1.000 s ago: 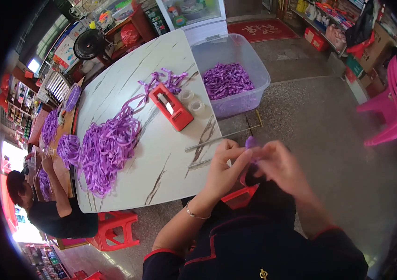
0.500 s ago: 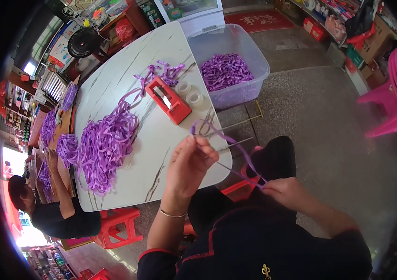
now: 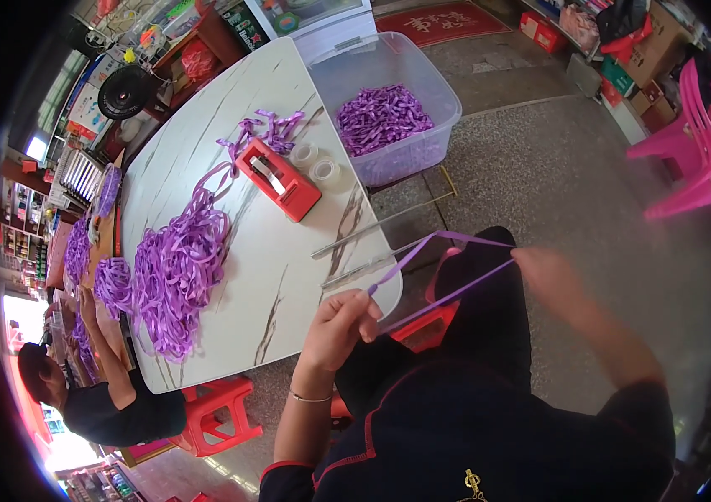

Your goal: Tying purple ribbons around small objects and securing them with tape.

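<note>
My left hand [image 3: 343,326] pinches a narrow purple ribbon [image 3: 466,293] at the near right corner of the marble-patterned table [image 3: 263,284]. A darker purple bit of it shows at my fingertips. My right hand [image 3: 549,283], slightly blurred, grips the ribbon farther right, above my dark-clad leg. Two strands run between the hands, spread apart as a long loop. The upper strand bends to a peak close to the end of a thin metal rod [image 3: 355,273]; whether they touch I cannot tell. A second metal rod [image 3: 343,243] lies beyond, also jutting past the table edge.
A heap of purple ribbons [image 3: 178,280] covers the table's left side. Beyond are a red tape dispenser [image 3: 278,180] and clear tape rolls [image 3: 324,172]. A plastic bin [image 3: 443,113] of purple pieces stands beside the table. Another person [image 3: 113,393] sits left; pink chairs [image 3: 694,142] stand right.
My right hand has moved up and outward, drawing the ribbon loop wider. My left hand is lower, uncovering the metal rods. The whole view has shifted slightly.
</note>
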